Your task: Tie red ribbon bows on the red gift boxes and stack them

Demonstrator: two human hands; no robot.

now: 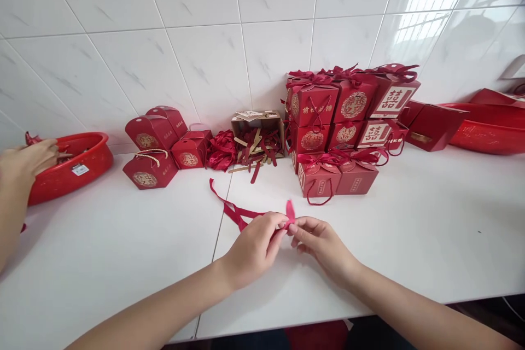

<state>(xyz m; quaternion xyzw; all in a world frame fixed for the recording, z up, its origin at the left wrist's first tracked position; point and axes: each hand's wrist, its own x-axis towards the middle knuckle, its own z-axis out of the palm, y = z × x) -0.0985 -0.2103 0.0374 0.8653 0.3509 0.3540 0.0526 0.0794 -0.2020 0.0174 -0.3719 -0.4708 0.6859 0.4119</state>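
A red ribbon (250,212) is pinched between my two hands above the white table. My left hand (255,246) is closed on it, and its long tail trails away to the left across the tabletop. The fingertips of my right hand (318,243) press together on the same ribbon, close beside the left fingers. A short end of the ribbon sticks up between the hands. Part of the ribbon is hidden by my fingers.
Stacked red gift boxes (314,104) stand against the wall. A carton of tags (281,134), a ribbon bundle (221,150) and more red boxes (150,169) are left of them. Another person's hand (30,158) reaches into a red basin (74,183). Another basin (488,134) is far right.
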